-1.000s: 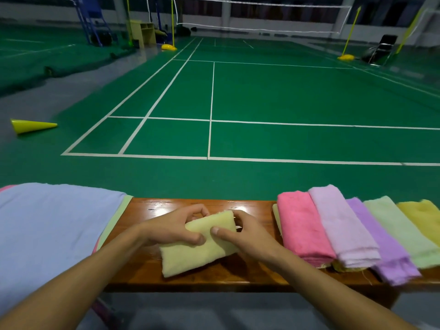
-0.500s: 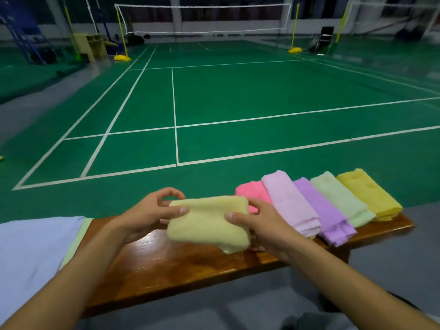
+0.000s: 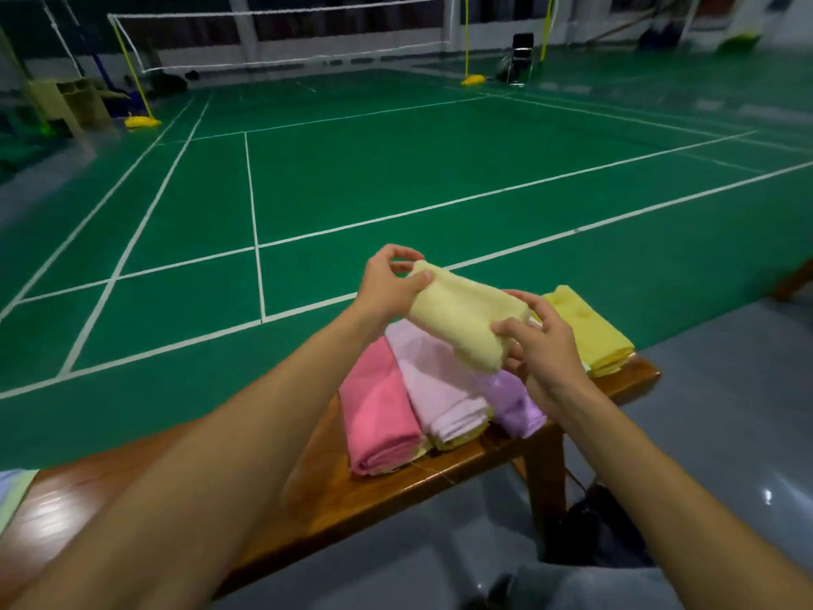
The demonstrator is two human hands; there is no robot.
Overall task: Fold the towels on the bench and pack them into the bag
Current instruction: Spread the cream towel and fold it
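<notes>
A folded pale yellow towel (image 3: 462,317) hangs in the air above the row of folded towels on the wooden bench (image 3: 343,490). My left hand (image 3: 387,284) pinches its far end and my right hand (image 3: 541,345) grips its near end. Below lie a pink towel (image 3: 378,411), a light pink towel (image 3: 435,389), a purple towel (image 3: 514,400) and a bright yellow towel (image 3: 589,332). My right hand hides most of whatever lies between the purple and yellow ones. No bag can be made out for certain.
A dark object (image 3: 589,526) sits on the grey floor under the bench's right end. Unfolded cloth (image 3: 13,490) shows at the bench's left edge. Beyond lies a green court with a net (image 3: 281,41) and a chair (image 3: 521,55).
Both hands have lifted the pale yellow towel off the bench and carried it right, over the row of folded towels. The view has swung right with them.
</notes>
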